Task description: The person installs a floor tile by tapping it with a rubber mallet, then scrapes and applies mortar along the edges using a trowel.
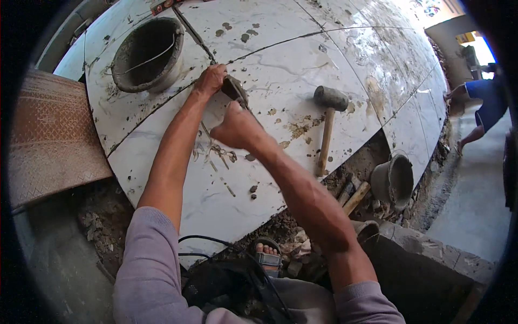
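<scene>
Veined white tiles [280,200] fill the frame's centre, where the right hand [236,127] is fisted on a dark flat tool [235,90] beside the bent left hand [211,79], its grip hidden.

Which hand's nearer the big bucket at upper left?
Left. The left hand is just right of the big bucket, apart from it; the right hand is farther right and closer to the person's body.

You are working on a building site: rubble [100,229] is edging the marbled tiles [286,181] beneath a grey-caked bucket [171,70].
</scene>
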Demonstrator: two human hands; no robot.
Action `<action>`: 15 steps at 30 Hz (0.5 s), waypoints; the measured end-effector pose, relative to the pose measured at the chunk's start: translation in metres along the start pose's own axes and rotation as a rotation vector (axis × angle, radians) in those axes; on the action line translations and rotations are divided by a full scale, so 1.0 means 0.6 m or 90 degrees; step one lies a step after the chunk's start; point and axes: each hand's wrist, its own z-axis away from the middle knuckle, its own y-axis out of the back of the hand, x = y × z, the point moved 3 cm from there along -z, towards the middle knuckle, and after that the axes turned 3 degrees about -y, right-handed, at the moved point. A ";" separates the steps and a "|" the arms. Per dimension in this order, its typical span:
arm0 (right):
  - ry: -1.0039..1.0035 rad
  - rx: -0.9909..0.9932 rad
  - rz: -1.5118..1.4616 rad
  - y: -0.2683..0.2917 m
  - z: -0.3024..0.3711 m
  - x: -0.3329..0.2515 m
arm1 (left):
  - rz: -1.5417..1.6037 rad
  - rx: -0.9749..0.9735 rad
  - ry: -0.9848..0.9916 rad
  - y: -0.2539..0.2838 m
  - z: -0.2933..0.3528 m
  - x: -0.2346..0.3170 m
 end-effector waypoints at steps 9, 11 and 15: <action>0.049 0.022 0.064 -0.043 -0.006 -0.001 | -0.026 0.045 0.021 -0.008 0.007 -0.020; 0.039 -0.006 0.055 -0.013 -0.005 0.000 | -0.008 0.065 0.018 -0.011 0.016 -0.007; -0.043 -0.139 -0.013 0.071 -0.019 0.000 | -0.021 0.023 0.058 -0.025 0.006 0.007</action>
